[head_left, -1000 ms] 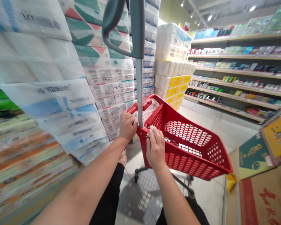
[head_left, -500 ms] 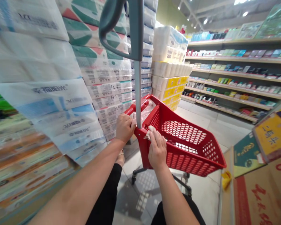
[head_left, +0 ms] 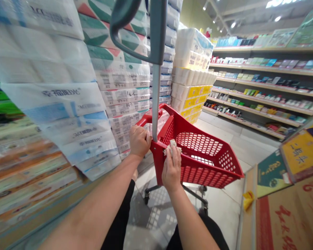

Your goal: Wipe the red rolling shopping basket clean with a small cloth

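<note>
A red plastic shopping cart (head_left: 207, 172) with a perforated basket stands before me. My left hand (head_left: 140, 140) is closed around the near end of its red handle (head_left: 146, 119), beside a metal pole (head_left: 155, 100) topped by a grey loop-shaped grip (head_left: 156, 33). My right hand (head_left: 171, 172) presses a crumpled whitish cloth (head_left: 173, 143) against the near side rim of the basket, fingers over it. Part of the cloth is hidden under the fingers. Whether the pole is fixed to the cart, I cannot tell.
Tall stacks of wrapped paper rolls (head_left: 73, 93) and tissue packs (head_left: 125, 81) rise on the left. More rolls (head_left: 193, 69) stand behind the cart. Stocked shelves (head_left: 266, 81) line the back right. Cardboard boxes (head_left: 284, 215) flank the right side, above the tiled floor (head_left: 224, 208).
My right hand has slid the cloth a little forward along the basket rim. The cart's far end has shifted slightly left in view. My left hand keeps its hold.
</note>
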`<state>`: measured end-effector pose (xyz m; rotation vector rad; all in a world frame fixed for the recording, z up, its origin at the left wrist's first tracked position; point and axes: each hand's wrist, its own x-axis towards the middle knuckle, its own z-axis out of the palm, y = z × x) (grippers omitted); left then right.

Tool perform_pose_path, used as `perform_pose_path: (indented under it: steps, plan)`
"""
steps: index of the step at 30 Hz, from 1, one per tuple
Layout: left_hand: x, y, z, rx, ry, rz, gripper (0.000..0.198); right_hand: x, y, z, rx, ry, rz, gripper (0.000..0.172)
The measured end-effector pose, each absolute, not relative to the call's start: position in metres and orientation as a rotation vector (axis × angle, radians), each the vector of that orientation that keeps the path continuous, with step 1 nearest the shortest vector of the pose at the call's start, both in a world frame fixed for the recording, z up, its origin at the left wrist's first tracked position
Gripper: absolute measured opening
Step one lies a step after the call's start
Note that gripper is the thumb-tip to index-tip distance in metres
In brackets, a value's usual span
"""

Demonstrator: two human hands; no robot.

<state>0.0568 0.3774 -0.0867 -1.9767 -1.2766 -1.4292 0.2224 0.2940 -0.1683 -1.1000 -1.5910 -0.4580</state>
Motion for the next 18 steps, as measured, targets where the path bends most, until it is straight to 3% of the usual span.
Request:
perform_pose_path:
  steps: [4,11,18]
  plan:
    - [0.05,0.38,-0.083,-2.017,-1.241,-1.321,0.027,0.23,0.297,-0.162,-1.097,-1.667,-0.475,0.042]
    - [0.043,0.383,-0.084,-1.996,-1.263,-1.362,0.028,0.287,0.306,-0.167,-1.233,-1.251,-0.54,0.027]
    - [0.043,0.388,-0.086,-1.97,-1.275,-1.388,0.026,0.26,0.296,-0.171,-1.103,-1.403,-0.384,0.034]
